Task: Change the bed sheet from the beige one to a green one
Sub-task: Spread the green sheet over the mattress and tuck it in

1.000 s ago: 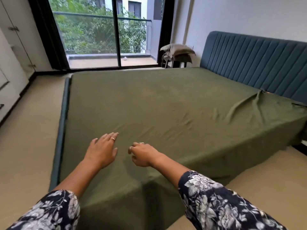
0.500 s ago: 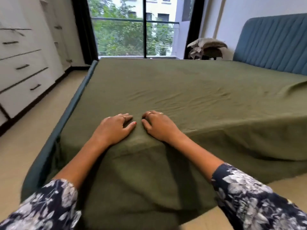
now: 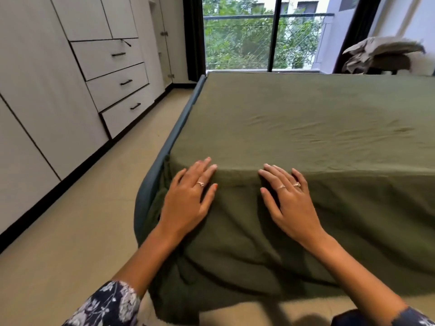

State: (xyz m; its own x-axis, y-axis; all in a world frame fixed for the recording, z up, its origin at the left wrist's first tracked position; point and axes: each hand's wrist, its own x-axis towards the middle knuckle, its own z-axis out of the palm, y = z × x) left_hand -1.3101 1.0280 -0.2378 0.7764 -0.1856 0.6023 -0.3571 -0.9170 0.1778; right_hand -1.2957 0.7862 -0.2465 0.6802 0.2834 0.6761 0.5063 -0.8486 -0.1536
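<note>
A green sheet (image 3: 306, 128) covers the whole bed and hangs over the near side in loose folds. My left hand (image 3: 188, 198) lies flat on the sheet at the near left corner, fingers straight and spread over the mattress edge. My right hand (image 3: 289, 198) lies flat a little to its right, fingers also straight, pressing the fabric down over the edge. A crumpled beige sheet (image 3: 381, 55) sits piled on a chair beyond the far right of the bed. Shallow wrinkles cross the middle of the green sheet.
The teal bed frame (image 3: 174, 128) runs along the bed's left side. White wardrobes with drawers (image 3: 117, 83) line the left wall across a strip of beige floor (image 3: 82, 220). A glass balcony door (image 3: 263, 36) stands behind the bed.
The view has swung left and dropped closer to the bed corner. Both hands have slid back toward the near edge and moved apart, fingers now over the edge.
</note>
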